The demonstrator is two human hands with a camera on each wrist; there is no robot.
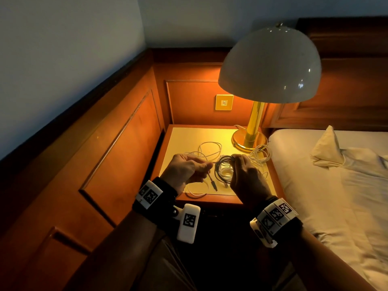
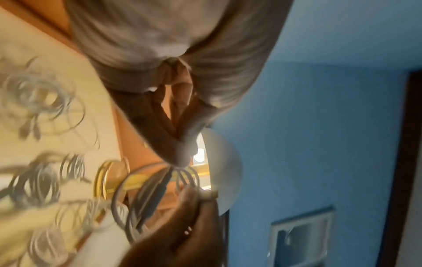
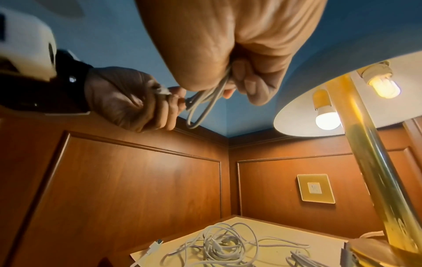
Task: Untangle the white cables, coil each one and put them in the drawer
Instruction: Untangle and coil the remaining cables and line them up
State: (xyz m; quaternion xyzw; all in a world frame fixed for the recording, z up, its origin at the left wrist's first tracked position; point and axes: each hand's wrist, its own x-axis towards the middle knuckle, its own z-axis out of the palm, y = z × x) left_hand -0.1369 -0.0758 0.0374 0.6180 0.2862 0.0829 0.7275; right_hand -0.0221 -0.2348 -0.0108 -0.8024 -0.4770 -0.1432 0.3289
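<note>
Above the nightstand (image 1: 180,141) I hold a coiled cable (image 1: 223,171) between both hands. My right hand (image 1: 235,160) grips the coil's loops, fingers curled round them; the coil (image 3: 203,103) hangs below the fist in the right wrist view. At the coil's left side my left hand (image 1: 209,166) pinches the cable's end, and a plug (image 1: 212,183) dangles below it. The left wrist view is blurred but shows my left fingertips (image 2: 180,159) pinching strands of the coil (image 2: 150,196). Loose white cables (image 1: 209,149) lie tangled on the nightstand, also seen as a tangle (image 3: 222,245) under my hands.
A brass lamp (image 1: 254,124) with a white dome shade stands at the back right of the nightstand, with a further white cable bundle (image 1: 261,154) by its base. Wooden wall panels close in the left and back. The bed (image 1: 327,185) lies to the right.
</note>
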